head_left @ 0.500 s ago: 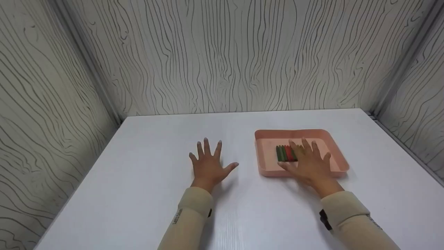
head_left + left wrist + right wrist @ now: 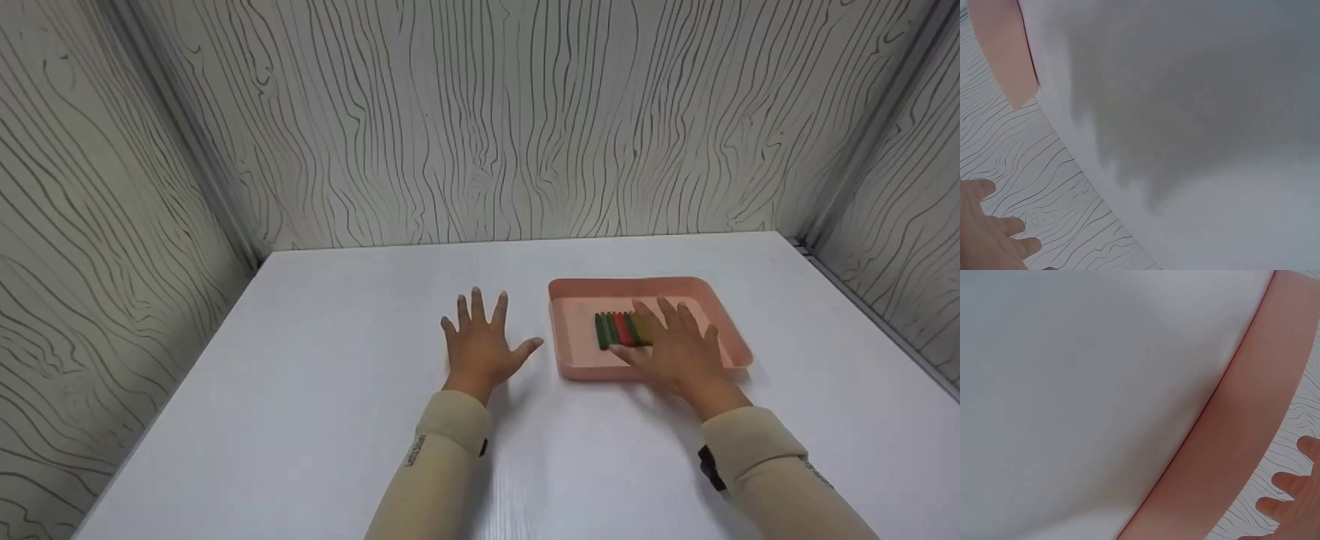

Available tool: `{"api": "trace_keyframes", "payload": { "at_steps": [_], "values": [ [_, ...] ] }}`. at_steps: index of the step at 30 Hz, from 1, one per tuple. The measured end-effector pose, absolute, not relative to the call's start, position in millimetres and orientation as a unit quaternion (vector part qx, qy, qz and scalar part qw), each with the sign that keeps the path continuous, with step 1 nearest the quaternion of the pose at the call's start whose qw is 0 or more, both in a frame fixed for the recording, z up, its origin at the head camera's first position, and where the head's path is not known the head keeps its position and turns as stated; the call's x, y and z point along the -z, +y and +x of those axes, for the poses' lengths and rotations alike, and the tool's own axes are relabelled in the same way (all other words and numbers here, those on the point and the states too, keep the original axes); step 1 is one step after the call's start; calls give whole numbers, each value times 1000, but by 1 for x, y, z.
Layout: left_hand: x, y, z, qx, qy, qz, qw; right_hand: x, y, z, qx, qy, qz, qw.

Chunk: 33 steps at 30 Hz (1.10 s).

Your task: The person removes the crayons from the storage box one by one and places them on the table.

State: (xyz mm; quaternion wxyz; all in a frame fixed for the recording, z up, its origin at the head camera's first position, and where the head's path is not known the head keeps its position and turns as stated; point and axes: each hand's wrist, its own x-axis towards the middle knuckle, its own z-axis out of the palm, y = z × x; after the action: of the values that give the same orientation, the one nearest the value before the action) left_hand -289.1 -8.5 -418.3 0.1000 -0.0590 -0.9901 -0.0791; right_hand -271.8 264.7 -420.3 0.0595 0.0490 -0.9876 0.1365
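My left hand, fingers spread and straight, hovers over the white table just left of a pink tray. It holds nothing, and its shadow falls on the table in the left wrist view. Over the tray's front right part is my right hand, fingers also spread, holding nothing. A row of crayons in green, red and yellow lies side by side inside the tray. The right hand hides the row's right end. In the right wrist view the tray's outer wall shows beside the fingers.
The white table reaches back to a wood-grain patterned wall. Similar panels stand at the left and right sides, with grey posts at the corners.
My left hand has moved right and slightly away from me, closer to the tray. The right hand has shifted slightly right, uncovering a little more of the crayons.
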Motion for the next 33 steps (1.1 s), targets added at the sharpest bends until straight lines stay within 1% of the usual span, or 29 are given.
{"api": "trace_keyframes", "payload": {
  "at_steps": [16,20,25,33],
  "values": [
    [429,36,-291,96,-989,-89,76,422,286,-282,-130,-989,50,40],
    [429,42,-291,96,-988,-94,75,422,291,-285,-113,-992,52,39],
    [430,48,-292,88,-989,-99,66,424,298,-288,-94,-994,53,23],
    [429,53,-293,68,-993,-95,36,425,307,-294,-99,-993,61,3]
  ]
}}
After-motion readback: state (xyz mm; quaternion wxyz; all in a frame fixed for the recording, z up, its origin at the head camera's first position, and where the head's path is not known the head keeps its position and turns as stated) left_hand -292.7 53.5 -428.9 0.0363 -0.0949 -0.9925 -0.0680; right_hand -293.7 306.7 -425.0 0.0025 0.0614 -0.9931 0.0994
